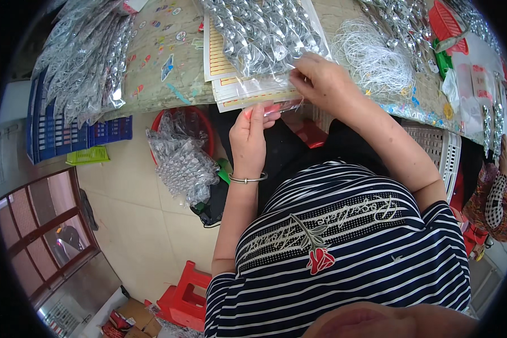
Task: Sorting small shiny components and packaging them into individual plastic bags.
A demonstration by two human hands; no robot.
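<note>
My left hand [249,141], with a silver bangle at its wrist, is closed in a pinch at the near edge of the table. Between its thumb and fingers is a small clear plastic piece with a pink part [271,108]. My right hand [328,83] is bent with fingers curled together, close to the near right end of the silver twisted spirals [265,36]. What its fingertips hold, if anything, is too small to make out. The spirals lie in clear plastic on a stack of printed sheets [231,90]. A tangle of white string [372,56] lies beyond my right forearm.
More wrapped silver spirals [90,62] hang over the table's left edge above a blue crate [67,132]. Below stand a red tub [205,132] with silver pieces and a red stool [186,296]. A red basket [448,28] sits far right; another person's arm [496,194] shows there.
</note>
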